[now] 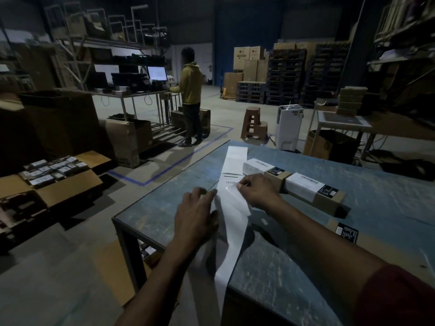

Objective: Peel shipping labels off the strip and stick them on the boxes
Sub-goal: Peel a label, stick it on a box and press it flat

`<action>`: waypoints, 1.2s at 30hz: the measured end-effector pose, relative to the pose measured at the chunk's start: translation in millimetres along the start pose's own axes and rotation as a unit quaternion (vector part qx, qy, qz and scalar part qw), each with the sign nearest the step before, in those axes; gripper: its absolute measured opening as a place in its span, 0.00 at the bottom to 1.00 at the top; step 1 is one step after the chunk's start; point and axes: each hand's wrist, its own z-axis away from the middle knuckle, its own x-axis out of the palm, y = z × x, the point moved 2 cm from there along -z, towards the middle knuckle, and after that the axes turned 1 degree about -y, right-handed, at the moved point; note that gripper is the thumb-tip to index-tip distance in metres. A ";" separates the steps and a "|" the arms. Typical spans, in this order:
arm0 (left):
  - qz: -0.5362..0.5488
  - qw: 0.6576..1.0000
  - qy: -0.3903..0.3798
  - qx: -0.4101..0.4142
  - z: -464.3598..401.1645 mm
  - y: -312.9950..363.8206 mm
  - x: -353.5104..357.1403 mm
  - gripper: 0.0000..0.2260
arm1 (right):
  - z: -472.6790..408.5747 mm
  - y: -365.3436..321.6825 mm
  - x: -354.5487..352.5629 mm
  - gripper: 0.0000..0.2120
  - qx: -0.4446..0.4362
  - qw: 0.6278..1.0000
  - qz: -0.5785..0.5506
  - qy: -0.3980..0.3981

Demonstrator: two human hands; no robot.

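A long white label strip (231,231) runs across the blue-grey table (306,267) and hangs over its near edge. My left hand (196,214) lies flat on the strip's left side, fingers straight. My right hand (257,190) pinches the corner of a label (231,188) that lifts off the strip. Just behind my right hand lie two long brown boxes, the far one (263,169) and the near one (313,192), each with a white label on it. A third box (348,234) shows at the right behind my right forearm.
An open carton (54,175) full of small labelled packs sits on the floor at the left. A person in a yellow hoodie (190,95) stands at a desk with a monitor. A brown stool (254,124), a white appliance (288,127) and stacked pallets stand beyond the table.
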 end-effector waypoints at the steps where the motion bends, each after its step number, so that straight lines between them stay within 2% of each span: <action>1: 0.005 0.999 0.010 0.035 -2.2 5.8 2.7 0.27 | -1.1 -1.6 2.6 0.10 -0.006 1.000 0.008 0.002; 3: -0.024 0.997 0.001 0.069 -6.3 13.2 10.9 0.24 | -4.2 -3.5 6.7 0.11 -0.021 0.999 0.031 0.000; 7: -0.095 0.993 -0.015 0.070 -11.4 8.4 19.1 0.30 | -11.6 -2.9 11.6 0.11 -0.024 0.998 0.061 -0.003; 11: -0.086 0.990 -0.045 0.107 -15.6 1.6 31.4 0.33 | -23.3 1.5 8.3 0.11 -0.015 0.998 0.065 0.006; 14: -0.035 0.994 -0.038 0.100 -1.5 0.2 42.3 0.27 | -34.8 2.2 1.8 0.10 -0.001 0.997 0.072 0.014; 16: -0.038 0.995 -0.022 0.094 4.0 -0.1 43.9 0.26 | -42.7 1.2 -4.2 0.11 0.004 0.996 0.083 0.030; 21: -0.131 0.988 -0.047 0.060 -14.1 -6.6 30.0 0.37 | -58.9 -3.7 -20.3 0.11 0.022 0.994 0.083 0.074; 25: -0.157 0.985 -0.038 0.056 -27.6 2.3 27.4 0.43 | -63.3 -8.9 -20.6 0.11 0.016 0.993 0.088 0.081; 29: -0.090 0.992 -0.018 0.081 -35.2 9.6 32.0 0.48 | -63.8 -8.0 -16.3 0.11 0.003 0.992 0.104 0.075; 32: -0.076 0.990 -0.060 0.100 -36.9 14.8 41.8 0.52 | -66.6 -5.6 -14.8 0.11 0.000 0.991 0.111 0.075; 36: -0.068 0.984 -0.136 0.091 -34.7 8.0 62.3 0.49 | -72.9 -6.5 -21.6 0.11 0.009 0.987 0.126 0.099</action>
